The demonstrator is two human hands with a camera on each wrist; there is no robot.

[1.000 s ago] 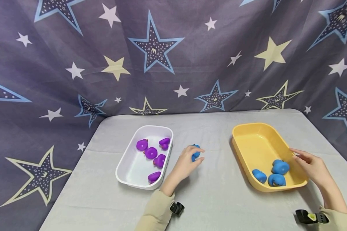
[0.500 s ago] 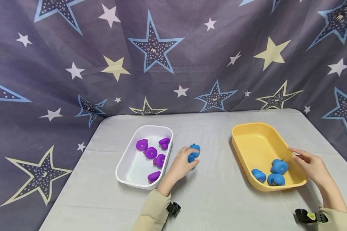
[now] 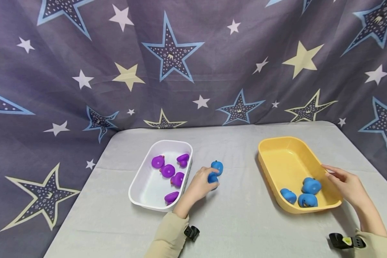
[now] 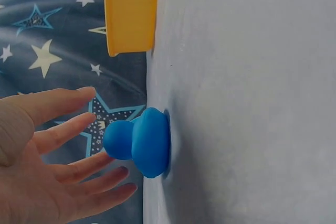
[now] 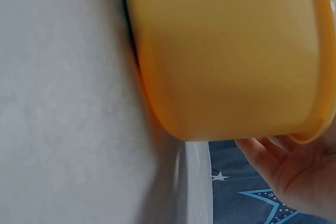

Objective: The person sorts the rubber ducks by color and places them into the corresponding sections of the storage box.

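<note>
My left hand (image 3: pixel 200 182) is around a blue rubber duck (image 3: pixel 212 178) on the grey table, fingers spread. In the left wrist view the fingers are extended and parted beside a blue duck (image 4: pixel 149 142), and the thumb is apart from it. Just behind, in the head view, a second blue duck (image 3: pixel 217 166) sits close to the fingertips. My right hand (image 3: pixel 346 184) rests against the right side of the yellow tub (image 3: pixel 271 172). In the right wrist view its fingers (image 5: pixel 260 156) reach along the outside wall under the rim, partly hidden by the tub.
Several blue ducks (image 3: pixel 311 185) lie in the near end of the yellow tub. At the left stands a white tub (image 3: pixel 142 190) with several purple ducks (image 3: pixel 167 171). A grey curtain with stars (image 3: pixel 180 96) hangs behind the table.
My left hand has shifted a little left and toward me, and the two blue ducks beside it now show more fully. The right hand stays at the tub.
</note>
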